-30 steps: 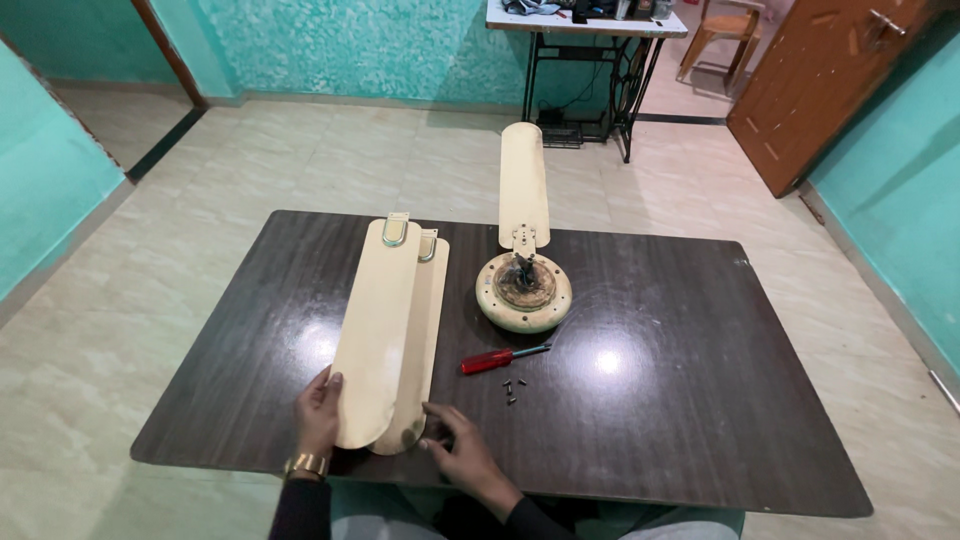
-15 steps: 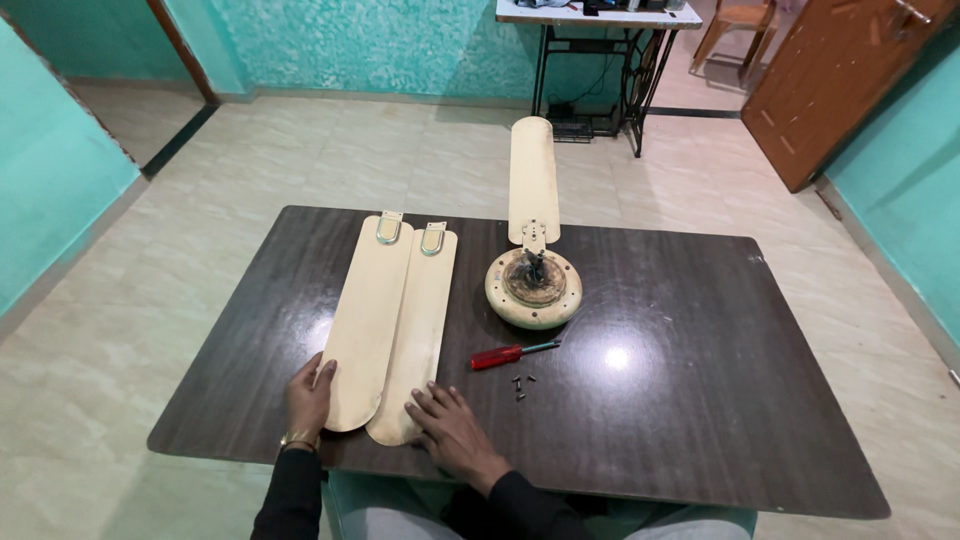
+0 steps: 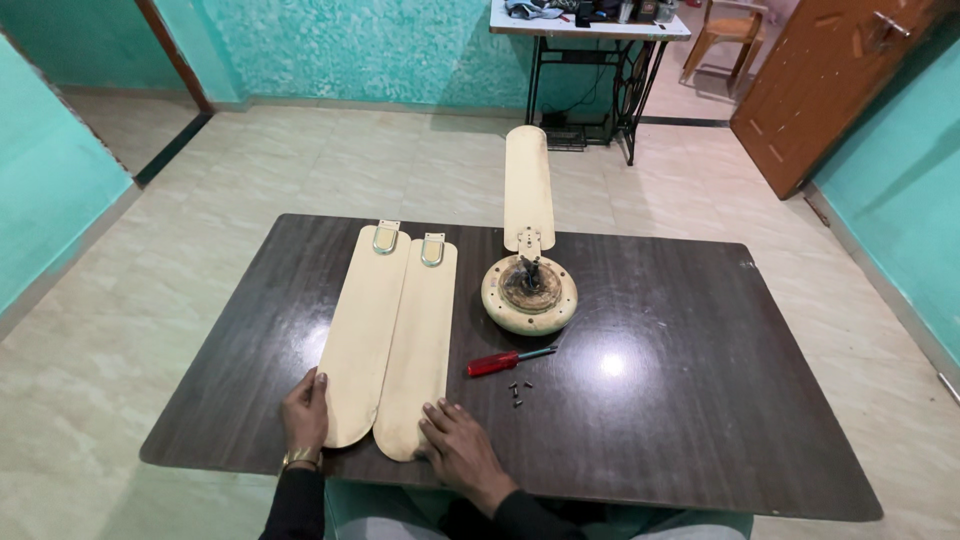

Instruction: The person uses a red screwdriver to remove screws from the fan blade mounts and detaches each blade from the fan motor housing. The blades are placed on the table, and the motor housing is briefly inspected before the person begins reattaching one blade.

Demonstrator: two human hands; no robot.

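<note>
2 cream, long, flat fan blades lie side by side on the dark wood-grain table (image 3: 700, 420), metal brackets pointing to 12 o'clock. Left hand (image 3: 303, 415) rests open, fingers flat against the near end of the left blade (image 3: 365, 330), gripping nothing. Right hand (image 3: 458, 445) lies open, palm down, fingertips touching the near end of the right blade (image 3: 415, 345). At 2 o'clock of the right hand: red-handled screwdriver (image 3: 505, 360), small dark screws (image 3: 517, 391) (loose cluster). Beyond, round cream fan motor (image 3: 529, 293) with 1 attached blade (image 3: 527, 185) overhanging the far edge.
</note>
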